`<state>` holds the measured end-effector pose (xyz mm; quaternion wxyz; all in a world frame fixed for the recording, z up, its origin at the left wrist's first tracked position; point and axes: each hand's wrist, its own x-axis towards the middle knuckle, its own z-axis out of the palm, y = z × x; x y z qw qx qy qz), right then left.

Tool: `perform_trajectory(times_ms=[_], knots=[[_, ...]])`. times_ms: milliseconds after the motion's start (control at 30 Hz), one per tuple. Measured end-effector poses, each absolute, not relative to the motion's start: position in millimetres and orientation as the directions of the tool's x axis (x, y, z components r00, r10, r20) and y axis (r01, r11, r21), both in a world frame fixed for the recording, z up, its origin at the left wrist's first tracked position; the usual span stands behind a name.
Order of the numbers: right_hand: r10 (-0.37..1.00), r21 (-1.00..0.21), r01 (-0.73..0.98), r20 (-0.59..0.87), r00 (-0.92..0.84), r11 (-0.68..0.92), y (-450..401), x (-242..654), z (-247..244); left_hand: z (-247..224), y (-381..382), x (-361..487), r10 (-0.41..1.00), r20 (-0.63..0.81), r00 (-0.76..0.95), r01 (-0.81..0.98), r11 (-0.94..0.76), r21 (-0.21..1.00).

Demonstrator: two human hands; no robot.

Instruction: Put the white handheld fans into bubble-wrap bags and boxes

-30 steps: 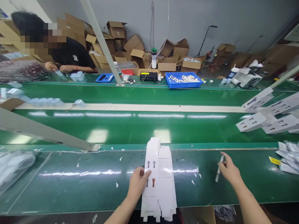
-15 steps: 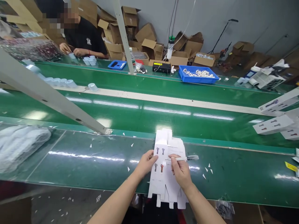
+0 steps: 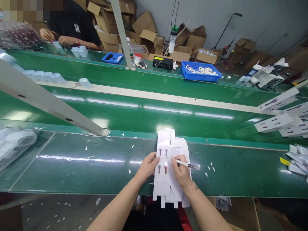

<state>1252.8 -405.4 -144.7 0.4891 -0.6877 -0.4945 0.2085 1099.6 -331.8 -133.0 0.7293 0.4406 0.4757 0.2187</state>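
Observation:
A flat, unfolded white printed carton (image 3: 161,186) lies on the green bench in front of me, its lower flaps jutting past the front edge. Small pictures of handheld devices and lines of text are printed on it. My left hand (image 3: 148,166) grips its left edge, thumb on top and fingers partly hidden. In my right hand (image 3: 181,170) is a slim white pen-like tool (image 3: 184,163) with a clear rear end. Its thin dark tip points left, over the carton between the printed pictures; whether it touches cannot be made out.
Small white paper triangles (image 3: 206,175) lie on both sides. Printed white boxes (image 3: 273,123) stand at the right, near plastic-wrapped items (image 3: 298,163). A slanting metal post (image 3: 69,119) rises at left, beside a bagged bundle (image 3: 16,144). Across the conveyor, another person (image 3: 72,29) handles pale cups.
My right hand has tilted the pen-like tool, and its thin tip now shows over the carton's printed panel. The left hand keeps its grip. The whole view has shifted slightly.

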Motion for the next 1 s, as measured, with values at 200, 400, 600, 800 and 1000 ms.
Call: perform_trajectory(times_ms=[200, 400, 600, 800, 1000], knots=[[0.899, -0.868, 0.495, 0.188, 0.396, -0.036, -402.6, 1255.6, -142.5, -135.5, -332.6, 1099.8, 0.742, -0.504, 0.443, 0.117, 0.510, 0.852], [0.895, -0.890, 0.456, 0.221, 0.387, 0.022, -433.0, 1252.4, -123.0, -136.8, -329.9, 1100.5, 0.768, -0.489, 0.414, 0.113, 0.490, 0.865], [0.968, -0.863, 0.502, 0.169, 0.185, 0.055, -465.0, 1238.3, -128.9, -141.7, -330.1, 1102.6, 0.782, -0.475, 0.404, 0.103, 0.477, 0.873], [0.978, -0.854, 0.520, 0.128, 0.166, 0.023, -460.6, 1233.1, -132.4, -144.0, -328.9, 1101.1, 0.799, -0.464, 0.384, 0.109, 0.460, 0.881], [0.988, -0.875, 0.483, 0.050, 0.145, -0.027, -457.1, 1230.2, -127.4, -143.6, -329.6, 1104.5, 0.801, -0.454, 0.390, 0.123, 0.443, 0.888]])
